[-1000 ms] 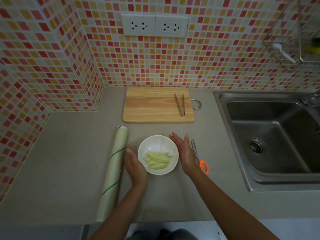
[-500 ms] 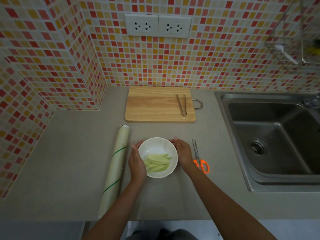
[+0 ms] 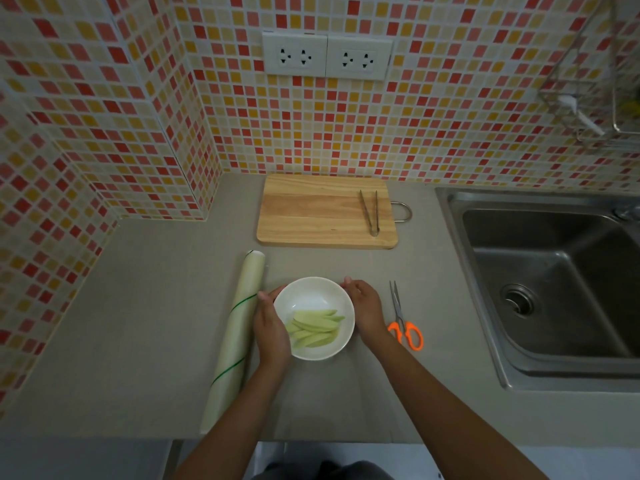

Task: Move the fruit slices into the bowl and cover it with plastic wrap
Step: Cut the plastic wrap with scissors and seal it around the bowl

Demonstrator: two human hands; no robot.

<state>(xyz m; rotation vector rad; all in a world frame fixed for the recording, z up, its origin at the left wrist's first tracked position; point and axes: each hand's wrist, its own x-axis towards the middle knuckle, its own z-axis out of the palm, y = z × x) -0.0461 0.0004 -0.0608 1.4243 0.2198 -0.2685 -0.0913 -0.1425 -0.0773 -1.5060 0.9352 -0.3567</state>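
Both hands cup the white bowl (image 3: 313, 318) near the front edge of the surface, the left hand (image 3: 272, 329) and right hand (image 3: 363, 308) pressed to opposite sides of its rim, with the pale green fruit slices (image 3: 315, 329) lying inside. It looks stiff, smooth and breakable, so holding it by both sides seems safest. The plastic wrap roll (image 3: 237, 341), just left of the bowl, is probably light, its film thin and clingy; take the roll by its ends.

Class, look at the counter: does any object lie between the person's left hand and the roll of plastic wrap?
Nothing visible does. The left hand cups the bowl, and the plastic wrap roll lies directly beside it on bare counter.
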